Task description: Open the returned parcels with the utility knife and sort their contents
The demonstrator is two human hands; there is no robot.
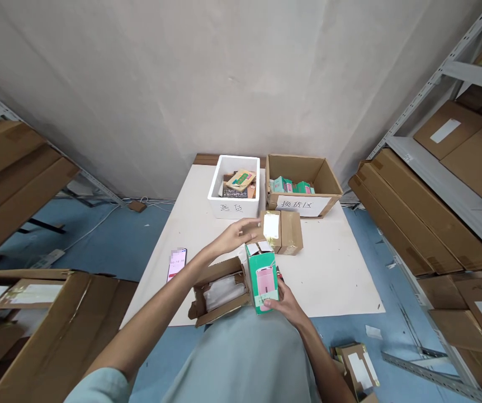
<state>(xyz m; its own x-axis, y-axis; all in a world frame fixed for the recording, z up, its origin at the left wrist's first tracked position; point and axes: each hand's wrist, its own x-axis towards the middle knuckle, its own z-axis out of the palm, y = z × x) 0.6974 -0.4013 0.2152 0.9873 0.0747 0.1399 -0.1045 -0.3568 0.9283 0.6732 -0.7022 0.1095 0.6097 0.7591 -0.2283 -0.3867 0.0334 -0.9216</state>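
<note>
A green box [262, 277] with a pink product picture stands tilted near the table's front edge, its white top flaps raised. My right hand [285, 303] grips its lower right side, thumb across the front. Beside that hand, a small dark and red thing [279, 274] shows behind the box, too hidden to name. My left hand [236, 235] is above the box's top, fingers stretched out and apart, close to a taped carton [291, 232] with a white label. Left of the green box lies an opened cardboard box [217, 271] with white wrapping [224, 292] inside.
Further back stand a white foam box [233, 209] holding books and a cardboard carton [327, 179] holding several green boxes. A phone [177, 263] lies at the table's left. Shelves [471, 179] with cartons flank the right side; a large open carton [94, 302] is at left.
</note>
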